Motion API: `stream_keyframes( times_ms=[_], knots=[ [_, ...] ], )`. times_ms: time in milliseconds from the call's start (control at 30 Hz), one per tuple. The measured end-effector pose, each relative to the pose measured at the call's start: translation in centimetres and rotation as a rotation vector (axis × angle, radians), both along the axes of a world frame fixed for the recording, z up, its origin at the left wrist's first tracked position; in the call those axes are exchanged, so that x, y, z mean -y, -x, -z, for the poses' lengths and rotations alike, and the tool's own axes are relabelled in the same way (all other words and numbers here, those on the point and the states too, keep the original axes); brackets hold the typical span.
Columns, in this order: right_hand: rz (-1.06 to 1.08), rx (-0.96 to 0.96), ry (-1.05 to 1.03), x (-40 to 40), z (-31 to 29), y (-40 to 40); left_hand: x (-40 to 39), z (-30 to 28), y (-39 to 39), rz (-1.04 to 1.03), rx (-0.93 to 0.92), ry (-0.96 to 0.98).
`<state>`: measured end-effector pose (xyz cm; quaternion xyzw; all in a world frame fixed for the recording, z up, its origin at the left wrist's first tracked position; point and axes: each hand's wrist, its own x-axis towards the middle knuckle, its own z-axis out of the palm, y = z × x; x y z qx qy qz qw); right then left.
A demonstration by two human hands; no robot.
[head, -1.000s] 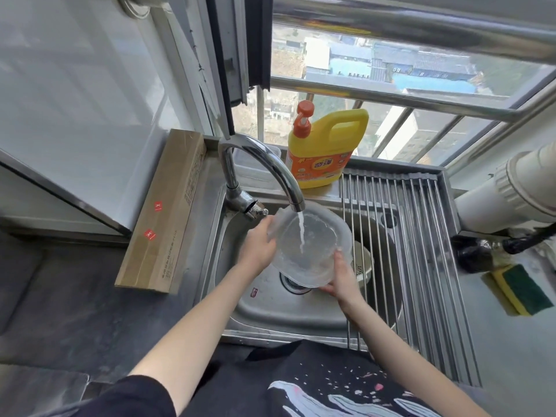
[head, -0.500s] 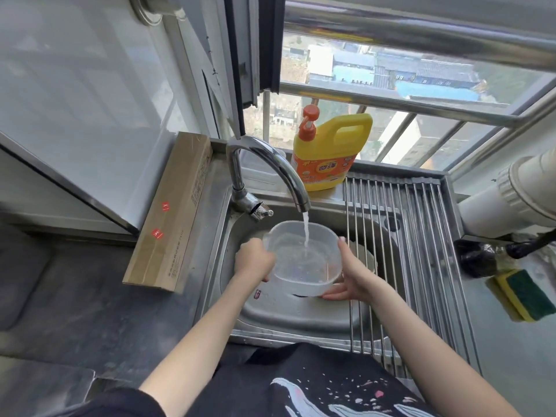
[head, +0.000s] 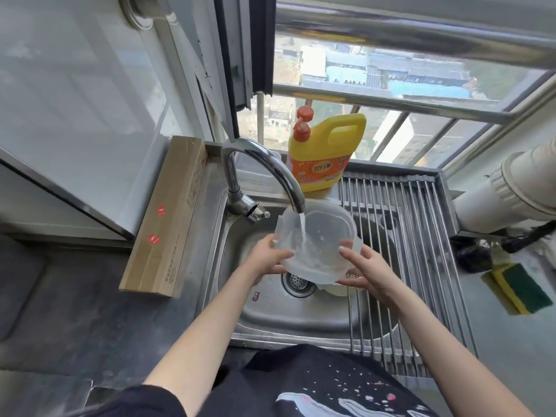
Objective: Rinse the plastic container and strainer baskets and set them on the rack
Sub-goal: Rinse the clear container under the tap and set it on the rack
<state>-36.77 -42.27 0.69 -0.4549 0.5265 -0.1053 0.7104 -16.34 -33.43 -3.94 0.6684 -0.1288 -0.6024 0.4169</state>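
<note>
Container: the clear, rounded plastic container (head: 319, 242) is up over the sink, tilted so its open mouth faces the camera, right under the spout.
Water: a thin stream (head: 303, 227) runs from the curved chrome tap (head: 261, 173) straight into the container.
Left hand: the left hand (head: 267, 257) grips the container's left rim, thumb over the edge and fingers curled beneath it.
Right hand: the right hand (head: 365, 270) has its grip on the lower right side, thumb pressed on the wall and fingers cupped under the base.
Sink: the stainless steel sink basin (head: 270, 311) lies below, its round drain strainer (head: 298, 282) showing just under the container.
Basket: a pale, whitish basket-like piece (head: 334, 288) peeks out beneath the container by the drain (mostly hidden, so its shape is hard to tell).
Rack: the roll-up rack of steel rods (head: 421, 236) spans the right part of the sink, just beside the right hand.
Behind the tap: a yellow detergent jug with an orange pump (head: 326, 152) stands on the sink's back ledge.
Left side: a long brown cardboard box (head: 168, 215) lies on the dark tabletop (head: 75, 311) along the sink edge.
Far right: a green and yellow scouring sponge (head: 520, 288) lies well apart from the container.
</note>
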Motion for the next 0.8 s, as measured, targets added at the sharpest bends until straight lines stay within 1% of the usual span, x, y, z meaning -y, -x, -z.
stream_keyframes(
  times_ms=[67,133,333,433,633,800],
  knots=[
    [0.013,0.023,-0.049,-0.4,0.3,-0.1,-0.2,-0.1,0.4,0.021,-0.047,-0.034],
    [0.024,0.04,-0.061,-0.7,0.6,-0.3,-0.6,0.0,0.4,-0.018,-0.113,-0.025],
    [0.027,0.089,-0.058,-0.8,1.0,-0.9,-2.5,0.6,-1.1,-0.116,-0.461,0.121],
    [0.032,0.101,-0.036,-0.5,0.7,-1.0,-3.0,0.4,-1.2,-0.102,-0.546,0.149],
    [0.038,0.127,-0.038,0.0,0.5,-1.0,-3.1,0.5,-1.4,-0.095,-0.612,0.147],
    [-0.032,0.123,0.023,0.0,0.6,-1.0,-2.6,0.5,-1.2,-0.128,-0.483,0.104]
  ],
)
